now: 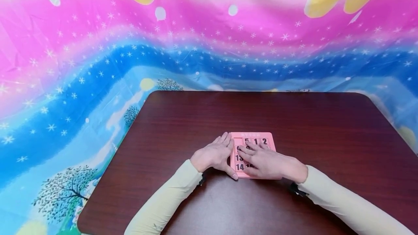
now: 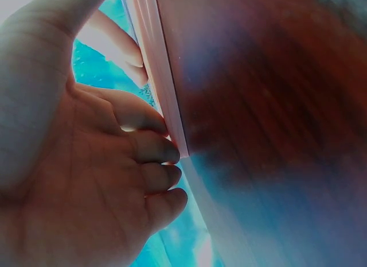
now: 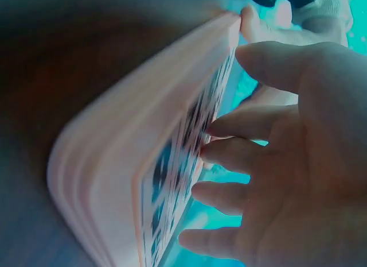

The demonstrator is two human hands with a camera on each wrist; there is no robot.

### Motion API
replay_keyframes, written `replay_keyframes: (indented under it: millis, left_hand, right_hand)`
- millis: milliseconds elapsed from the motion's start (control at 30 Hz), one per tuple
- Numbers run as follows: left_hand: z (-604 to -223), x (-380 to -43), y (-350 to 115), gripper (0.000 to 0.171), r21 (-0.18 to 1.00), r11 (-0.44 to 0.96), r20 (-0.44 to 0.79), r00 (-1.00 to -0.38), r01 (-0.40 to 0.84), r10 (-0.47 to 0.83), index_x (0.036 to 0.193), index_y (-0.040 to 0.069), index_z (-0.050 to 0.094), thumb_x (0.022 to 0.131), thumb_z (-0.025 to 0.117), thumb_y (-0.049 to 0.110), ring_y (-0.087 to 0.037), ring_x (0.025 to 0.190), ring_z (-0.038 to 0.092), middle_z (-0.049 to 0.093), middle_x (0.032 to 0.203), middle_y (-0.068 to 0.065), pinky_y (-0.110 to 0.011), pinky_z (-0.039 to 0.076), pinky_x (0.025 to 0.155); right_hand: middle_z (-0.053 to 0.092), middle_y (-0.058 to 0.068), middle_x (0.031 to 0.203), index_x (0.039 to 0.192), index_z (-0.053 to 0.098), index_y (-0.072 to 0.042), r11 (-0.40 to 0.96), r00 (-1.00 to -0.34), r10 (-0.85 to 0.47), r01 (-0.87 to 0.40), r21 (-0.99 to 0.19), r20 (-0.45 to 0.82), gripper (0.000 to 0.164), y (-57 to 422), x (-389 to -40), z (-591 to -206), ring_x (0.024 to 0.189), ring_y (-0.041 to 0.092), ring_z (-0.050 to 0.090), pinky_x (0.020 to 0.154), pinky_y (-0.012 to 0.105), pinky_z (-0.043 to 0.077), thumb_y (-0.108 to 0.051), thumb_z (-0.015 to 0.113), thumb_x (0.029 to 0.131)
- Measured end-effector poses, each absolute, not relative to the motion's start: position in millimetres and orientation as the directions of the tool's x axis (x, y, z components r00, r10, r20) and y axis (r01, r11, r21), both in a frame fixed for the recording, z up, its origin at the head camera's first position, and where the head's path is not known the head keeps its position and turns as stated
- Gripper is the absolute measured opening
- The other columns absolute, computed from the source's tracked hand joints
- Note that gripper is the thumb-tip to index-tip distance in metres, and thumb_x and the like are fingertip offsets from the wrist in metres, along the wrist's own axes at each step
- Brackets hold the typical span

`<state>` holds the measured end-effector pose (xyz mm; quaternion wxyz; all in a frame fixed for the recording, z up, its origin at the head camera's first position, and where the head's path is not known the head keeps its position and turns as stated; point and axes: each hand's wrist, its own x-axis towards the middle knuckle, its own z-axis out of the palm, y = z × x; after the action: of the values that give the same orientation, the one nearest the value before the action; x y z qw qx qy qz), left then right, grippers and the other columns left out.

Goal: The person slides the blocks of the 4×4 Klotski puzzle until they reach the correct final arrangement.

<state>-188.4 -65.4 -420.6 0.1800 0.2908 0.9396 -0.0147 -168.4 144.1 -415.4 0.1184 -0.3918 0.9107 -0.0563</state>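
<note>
A pink number slide puzzle lies flat on the table, its dark-numbered tiles partly covered by my right hand. The slot at its upper left has no tile; 5, 1 and 2 show beside it, and 14 at the lower left. My left hand rests against the puzzle's left edge, fingers stretched along it and thumb by the near left corner. My right hand reaches over from the right with fingers spread, the fingertips touching the tiles. In the right wrist view the puzzle's frame appears edge-on beside the extended fingers.
A dark reddish-brown wooden table with rounded corners carries the puzzle. Behind and to the left hangs a pink and blue patterned cloth. Pale sleeves cover both forearms, with a small black device under each wrist.
</note>
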Motion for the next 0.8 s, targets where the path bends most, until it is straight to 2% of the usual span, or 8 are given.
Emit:
replay_keyframes:
  millis: [333,800]
  left_hand:
    - [-420.1,-188.8,-65.0,0.133,0.077,0.836,-0.356,-0.768,0.543,0.532,0.157,0.003,0.013,0.064,0.070,0.079,-0.028,0.154,0.002,0.003,0.166,-0.017,-0.036,0.010,0.127]
    - [-420.0,-189.3,-65.4,0.132,0.087,0.836,-0.352,-0.768,0.542,0.534,0.157,0.002,0.014,0.064,0.071,0.078,-0.028,0.155,0.004,0.005,0.166,-0.017,-0.036,0.011,0.127]
  right_hand:
    - [0.036,0.015,0.157,0.148,0.043,-0.006,0.769,-0.745,-0.639,-0.616,-0.171,-0.192,0.063,164.6,-186.1,-415.2,0.147,0.042,0.026,0.111,0.073,0.025,-0.042,0.054,0.098]
    - [0.037,0.015,0.157,0.146,0.045,-0.005,0.769,-0.748,-0.639,-0.613,-0.182,-0.177,0.061,165.1,-192.6,-419.0,0.147,0.044,0.026,0.111,0.074,0.024,-0.042,0.053,0.098]
